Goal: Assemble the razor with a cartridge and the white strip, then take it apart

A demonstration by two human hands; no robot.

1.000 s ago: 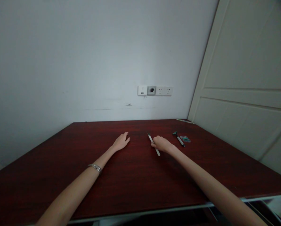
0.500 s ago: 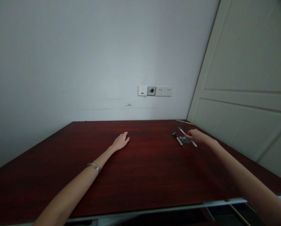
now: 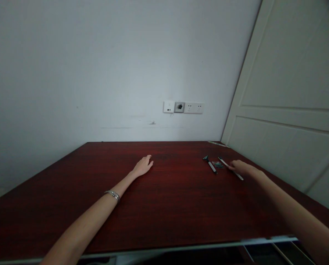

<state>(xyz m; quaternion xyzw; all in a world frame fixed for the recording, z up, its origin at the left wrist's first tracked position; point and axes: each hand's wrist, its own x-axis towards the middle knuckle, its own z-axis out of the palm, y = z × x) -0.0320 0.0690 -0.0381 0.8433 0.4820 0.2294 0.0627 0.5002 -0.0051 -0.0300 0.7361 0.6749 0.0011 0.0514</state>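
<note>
Right hand [image 3: 239, 168] fingers pinch the thin white tool [image 3: 230, 168] low over the bench [image 3: 181, 198], razor [image 3: 210, 164] just left of fingertips. Best kept flat. Left hand [image 3: 143, 166] lies open, empty.

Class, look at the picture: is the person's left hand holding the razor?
No: the left hand lies flat on the bare table, while the razor lies far off near the right hand.
</note>
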